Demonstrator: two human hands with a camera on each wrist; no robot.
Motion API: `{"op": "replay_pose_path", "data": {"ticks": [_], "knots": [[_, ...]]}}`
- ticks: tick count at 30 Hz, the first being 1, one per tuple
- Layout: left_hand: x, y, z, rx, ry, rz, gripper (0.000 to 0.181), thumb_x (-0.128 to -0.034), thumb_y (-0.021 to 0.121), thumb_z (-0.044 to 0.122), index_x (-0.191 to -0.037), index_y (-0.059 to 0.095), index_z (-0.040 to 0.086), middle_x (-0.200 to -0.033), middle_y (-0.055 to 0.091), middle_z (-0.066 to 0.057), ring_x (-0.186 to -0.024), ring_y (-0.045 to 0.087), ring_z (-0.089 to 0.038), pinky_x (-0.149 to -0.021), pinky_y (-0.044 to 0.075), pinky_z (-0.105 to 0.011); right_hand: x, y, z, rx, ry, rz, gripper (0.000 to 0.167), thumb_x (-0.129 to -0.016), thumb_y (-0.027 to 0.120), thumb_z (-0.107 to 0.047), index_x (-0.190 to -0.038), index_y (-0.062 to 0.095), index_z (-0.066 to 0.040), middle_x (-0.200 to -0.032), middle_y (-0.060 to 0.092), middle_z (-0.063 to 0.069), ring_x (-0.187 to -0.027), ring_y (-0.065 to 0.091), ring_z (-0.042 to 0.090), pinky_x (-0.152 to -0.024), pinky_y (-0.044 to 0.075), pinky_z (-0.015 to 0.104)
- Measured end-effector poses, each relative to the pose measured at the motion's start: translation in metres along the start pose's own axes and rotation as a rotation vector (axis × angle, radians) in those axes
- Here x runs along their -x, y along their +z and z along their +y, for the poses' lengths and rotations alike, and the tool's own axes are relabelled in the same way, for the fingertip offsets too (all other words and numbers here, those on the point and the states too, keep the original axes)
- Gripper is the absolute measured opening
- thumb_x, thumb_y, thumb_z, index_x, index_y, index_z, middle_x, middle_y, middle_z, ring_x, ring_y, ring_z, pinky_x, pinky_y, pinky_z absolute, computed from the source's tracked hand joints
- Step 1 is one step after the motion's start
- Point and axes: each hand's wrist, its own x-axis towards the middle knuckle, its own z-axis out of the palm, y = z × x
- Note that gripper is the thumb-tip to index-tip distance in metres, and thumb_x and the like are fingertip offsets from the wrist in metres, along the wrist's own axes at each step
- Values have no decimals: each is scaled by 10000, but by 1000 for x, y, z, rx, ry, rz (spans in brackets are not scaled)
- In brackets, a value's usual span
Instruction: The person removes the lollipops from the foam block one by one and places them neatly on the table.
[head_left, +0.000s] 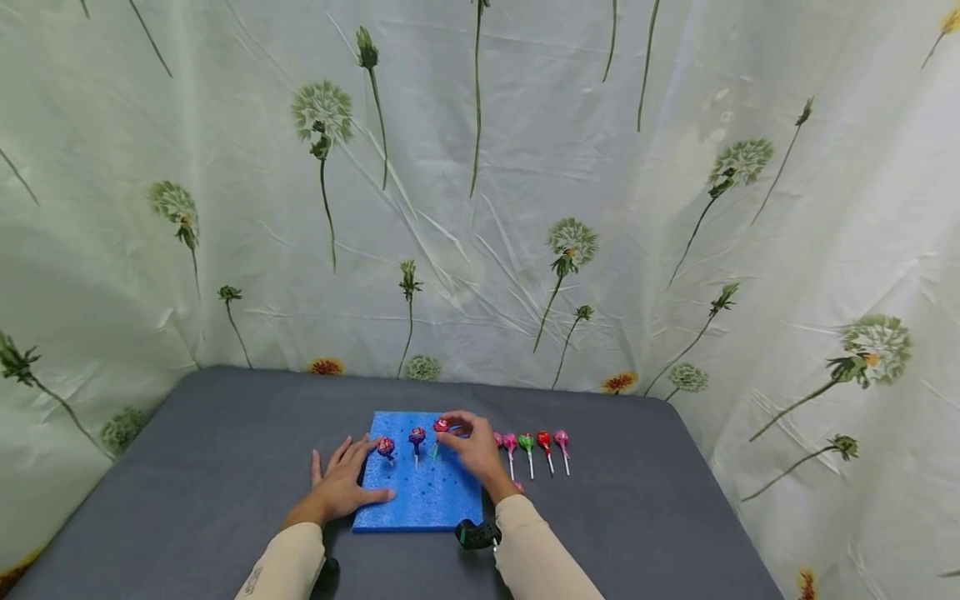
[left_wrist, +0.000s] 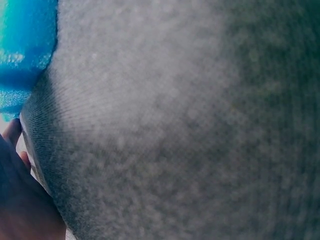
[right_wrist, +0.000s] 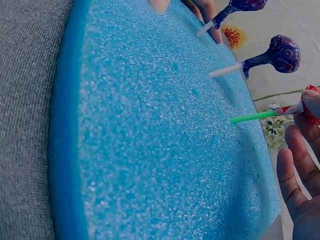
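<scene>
A blue foam board (head_left: 420,504) dotted with small holes lies in front of me. My left hand (head_left: 341,485) rests along its left side, fingers spread, thumb on the top face. Two purple lollipops (head_left: 417,436) stand in the board by their white sticks, the left one (head_left: 386,447) close to my left fingertips. With thumb and fingers, my right hand (head_left: 474,448) pinches the wrapped head of a red lollipop (head_left: 441,426). In the right wrist view its green stick (right_wrist: 252,117) meets the foam at the tip; how deep it sits I cannot tell.
Right of the board, several lollipops lie in a row on the grey table (head_left: 637,508), among them a green one (head_left: 527,442), a red one (head_left: 544,439) and a pink one (head_left: 561,438). Another pink head (head_left: 518,487) shows beside my right wrist. A flower-printed curtain (head_left: 465,250) hangs behind the table.
</scene>
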Motion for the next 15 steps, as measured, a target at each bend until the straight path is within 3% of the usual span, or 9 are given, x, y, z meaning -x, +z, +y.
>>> {"op": "replay_pose_path", "data": {"ticks": [4, 10, 15], "knots": [[0, 1, 0, 7, 2, -3, 1073, -669, 729, 688, -1490, 341, 118, -1553, 237, -219, -1419, 89, -483, -1026, -202, -682, 1, -3, 1, -29, -14, 16, 225, -864, 726, -106, -1073, 699, -26, -1011, 677, 130, -839, 598, 224, -607, 485, 255], [0, 0, -1, 17, 0, -4, 1080, -669, 736, 680, -1494, 332, 112, -1554, 231, -221, -1420, 83, -482, -1026, -212, -674, 3, -7, 1, -39, 32, 36, 233, -887, 703, -124, -1105, 691, -45, -1039, 673, 114, -894, 602, 233, -694, 492, 256], [0, 0, 0, 14, 1, -5, 1083, -670, 730, 687, -1498, 327, 116, -1553, 230, -225, -1419, 83, -484, -1026, -212, -674, 13, -17, -19, -69, 19, 25, 218, -902, 667, -56, -1099, 663, 38, -1040, 657, 202, -912, 593, 329, -732, 486, 290]]}}
